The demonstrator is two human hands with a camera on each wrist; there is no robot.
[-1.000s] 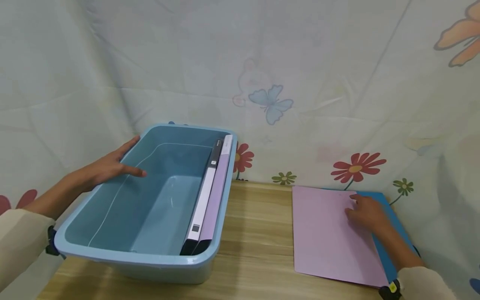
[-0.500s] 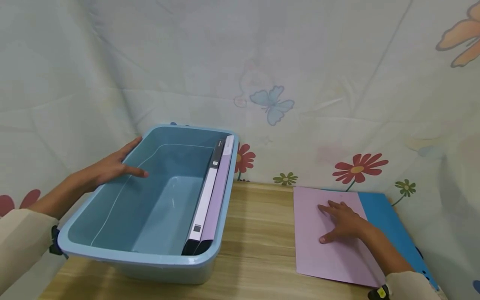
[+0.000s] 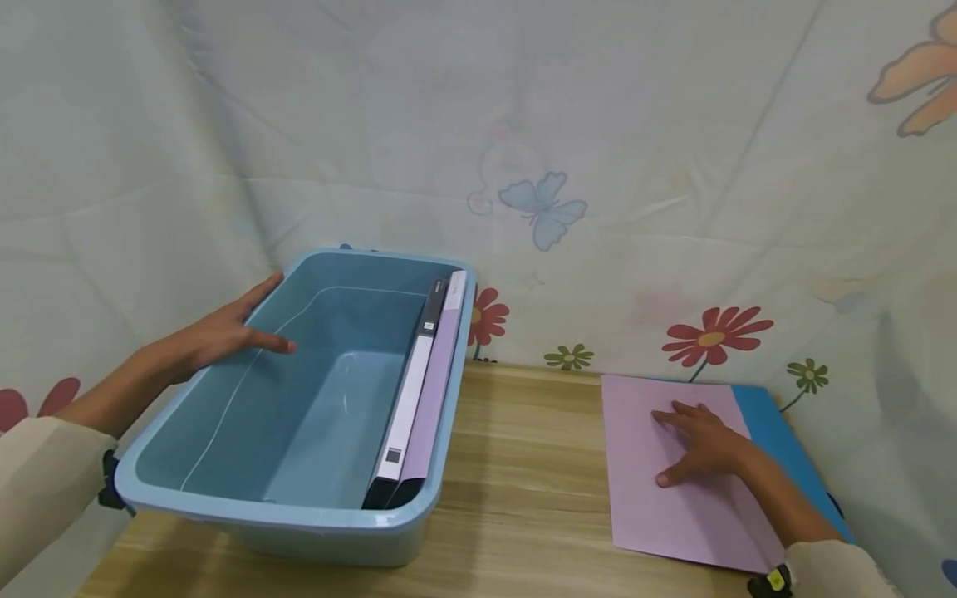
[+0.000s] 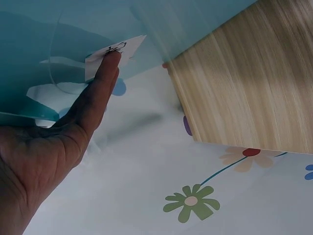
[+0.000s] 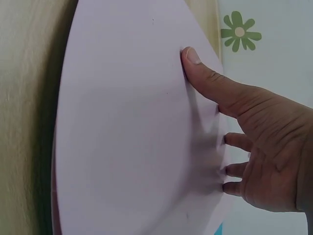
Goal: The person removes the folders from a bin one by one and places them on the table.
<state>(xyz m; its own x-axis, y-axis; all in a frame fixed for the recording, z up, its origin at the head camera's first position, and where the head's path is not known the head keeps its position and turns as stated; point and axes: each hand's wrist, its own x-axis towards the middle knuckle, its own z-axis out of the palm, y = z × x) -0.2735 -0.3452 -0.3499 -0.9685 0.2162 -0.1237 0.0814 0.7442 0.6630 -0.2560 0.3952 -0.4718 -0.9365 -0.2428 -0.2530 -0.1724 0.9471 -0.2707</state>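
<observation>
A light blue plastic tub (image 3: 366, 519) stands on the left. My left hand (image 3: 213, 336) holds its left rim, thumb inside and fingers along the outer wall; in the left wrist view an extended finger lies over a white label (image 4: 132, 47). Two slim file folders stand on edge against the tub's right inner wall: a black one with a white spine label (image 3: 409, 397) and a lilac one (image 3: 429, 390). Over on the right, a pink-lilac folder (image 3: 658, 507) lies flat, overlapping a blue folder (image 3: 773, 432). My right hand (image 3: 706, 448) rests spread fingertips on the pink-lilac cover.
The tub and folders are on a wood-grain table (image 3: 523, 498). Behind it hangs a pale cloth (image 3: 389, 124) printed with flowers and butterflies, close along the table's back edge. The tub reaches almost to this cloth.
My right hand first shifted left onto the pink-lilac folder with its fingers spreading. Then hand and folder slid slightly right, covering more of the blue folder. My left hand stays on the rim.
</observation>
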